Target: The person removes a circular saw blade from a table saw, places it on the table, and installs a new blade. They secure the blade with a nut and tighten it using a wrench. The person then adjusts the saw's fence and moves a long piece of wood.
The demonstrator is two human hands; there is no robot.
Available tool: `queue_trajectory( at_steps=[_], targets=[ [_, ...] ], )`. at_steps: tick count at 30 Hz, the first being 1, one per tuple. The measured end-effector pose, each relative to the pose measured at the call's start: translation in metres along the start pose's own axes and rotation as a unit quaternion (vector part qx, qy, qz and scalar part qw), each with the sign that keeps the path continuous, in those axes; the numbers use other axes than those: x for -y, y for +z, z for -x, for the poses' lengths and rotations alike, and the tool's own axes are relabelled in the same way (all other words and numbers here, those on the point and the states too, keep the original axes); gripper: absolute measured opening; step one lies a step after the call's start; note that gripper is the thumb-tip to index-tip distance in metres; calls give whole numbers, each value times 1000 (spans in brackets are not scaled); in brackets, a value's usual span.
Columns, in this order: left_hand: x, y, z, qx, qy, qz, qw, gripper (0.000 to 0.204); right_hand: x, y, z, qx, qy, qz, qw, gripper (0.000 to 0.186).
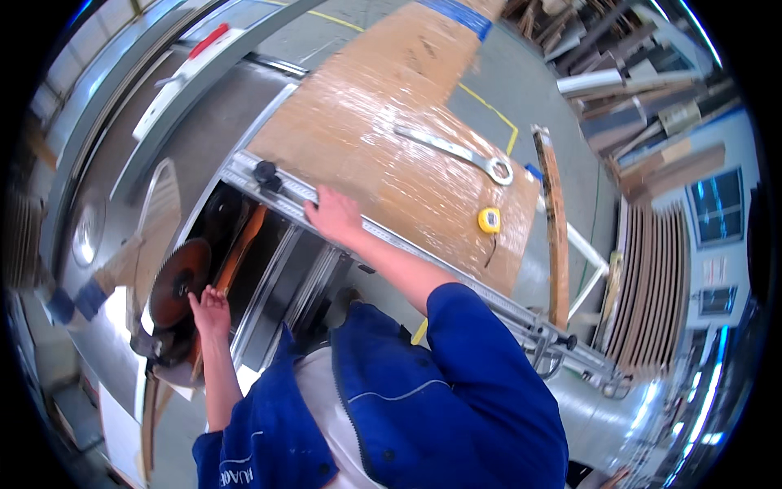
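Note:
My left hand (210, 306) is at a round saw blade (175, 269) in the machine's open recess, fingertips near its hub, fingers apart and slightly curled. An orange strip (249, 232) lies along the recess beside the blade. My right hand (334, 213) grips the aluminium fence rail (391, 240) with a scale, near a black knob (265, 173). Beyond the rail, a cardboard sheet wrapped in clear film (342, 130) carries a long steel ring wrench (456, 151) and a yellow tape measure (489, 220).
A steel table (98, 216) is on the left, with a grey-and-white fence (167, 106) carrying a red handle (208, 41). An upright-looking wooden beam (552, 220) lies right of the cardboard. Stacked boards (643, 285) and offcuts (611, 81) stand at right; yellow lines mark the floor (489, 102).

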State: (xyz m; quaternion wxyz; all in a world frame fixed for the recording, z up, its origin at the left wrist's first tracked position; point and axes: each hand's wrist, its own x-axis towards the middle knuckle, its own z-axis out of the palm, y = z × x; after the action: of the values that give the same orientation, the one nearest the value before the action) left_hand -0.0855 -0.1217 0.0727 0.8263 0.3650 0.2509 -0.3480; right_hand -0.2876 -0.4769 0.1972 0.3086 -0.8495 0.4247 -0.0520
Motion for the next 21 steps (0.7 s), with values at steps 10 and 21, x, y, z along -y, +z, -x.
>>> queue_trajectory(
  at_steps=[10, 21],
  targets=[
    [-7, 119, 123, 82, 230, -342, 907, 40, -135, -75, -19, 37, 42, -184, 981, 48],
    [111, -177, 207, -133, 151, -686, 699, 32, -336, -173, -70, -245, -18, 198, 949, 53]
  ],
)
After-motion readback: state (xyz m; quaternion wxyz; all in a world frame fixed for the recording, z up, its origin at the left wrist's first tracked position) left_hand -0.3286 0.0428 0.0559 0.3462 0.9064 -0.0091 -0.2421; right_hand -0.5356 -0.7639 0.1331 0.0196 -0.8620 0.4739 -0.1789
